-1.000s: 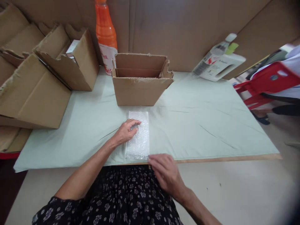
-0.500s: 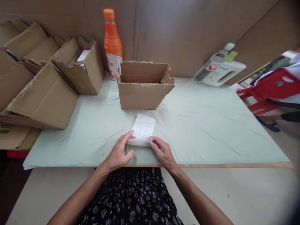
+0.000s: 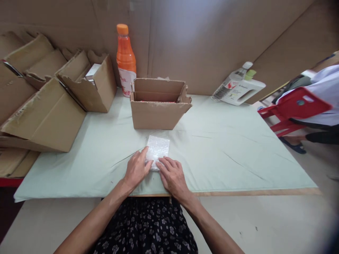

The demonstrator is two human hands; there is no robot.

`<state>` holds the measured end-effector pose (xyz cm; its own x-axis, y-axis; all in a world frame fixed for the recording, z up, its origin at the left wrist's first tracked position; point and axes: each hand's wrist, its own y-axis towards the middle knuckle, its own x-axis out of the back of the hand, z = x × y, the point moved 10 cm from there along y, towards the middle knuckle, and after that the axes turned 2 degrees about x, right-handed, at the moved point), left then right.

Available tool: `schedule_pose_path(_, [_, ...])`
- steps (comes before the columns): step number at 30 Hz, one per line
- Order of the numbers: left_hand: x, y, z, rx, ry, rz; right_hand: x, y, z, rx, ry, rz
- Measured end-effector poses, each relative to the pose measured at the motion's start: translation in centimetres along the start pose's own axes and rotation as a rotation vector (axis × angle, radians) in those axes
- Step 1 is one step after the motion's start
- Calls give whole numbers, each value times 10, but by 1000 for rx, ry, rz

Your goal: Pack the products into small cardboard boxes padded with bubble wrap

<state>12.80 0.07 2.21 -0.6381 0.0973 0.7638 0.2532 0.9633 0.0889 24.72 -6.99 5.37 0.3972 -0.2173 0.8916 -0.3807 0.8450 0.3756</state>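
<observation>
A piece of clear, shiny bubble wrap (image 3: 158, 147) lies flat on the green cloth in front of me, its near end folded over. My left hand (image 3: 136, 167) rests along its left edge, fingers stretched out and thumb apart on the near corner. On the near right part, my right hand (image 3: 172, 173) presses down with flat fingers that cover some of the folded end. Just beyond the wrap stands an open cardboard box (image 3: 155, 115); a bit of red shows inside it.
More cardboard boxes (image 3: 50, 116) crowd the left side, one holding a white carton (image 3: 92, 71). An orange bottle (image 3: 126, 58) stands behind the box. A clear bottle (image 3: 230, 83) and a white jug (image 3: 247, 92) lean at the back right. Beyond the table, a person sits on a red chair (image 3: 304, 107).
The near end of the bubble wrap has been folded over and flattened, so the piece is shorter. My right hand has moved left, from pinching the edge to pressing on top. The view has shifted slightly.
</observation>
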Motion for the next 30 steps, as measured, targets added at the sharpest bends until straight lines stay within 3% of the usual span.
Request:
schedule_pose_path(3, [23,-22,-26,-275,-33,-86,-1,3,-8,-36,108,-4])
schedule_pose_path(6, [27,-45,-34,-400,-84,-17,-1,-3,-15,-129,310,60])
schedule_pose_path(10, [18,-41,-14,-236,-169,49,-9,-8,-27,-269,489,154])
schedule_pose_path(13, [7,-25,0,-95,-198,79,-2,-6,-36,-304,409,74])
schedule_pose_path(16, [2,-11,6,-26,-206,54,12,-1,-28,-208,155,-29])
schedule_pose_path(19, [9,-9,6,-18,-176,-47,2,5,-10,-38,40,56])
schedule_pose_path(21, [16,-16,12,41,-231,-115,-6,9,-9,-3,53,81])
schedule_pose_path(25, [14,-45,37,372,-703,-133,-8,15,-25,-167,259,3])
schedule_pose_path(28, [-6,-59,35,549,-1154,-30,-12,13,-21,-257,519,37])
schedule_pose_path(30, [-13,-62,31,602,-1287,12,-15,10,-14,-284,643,89])
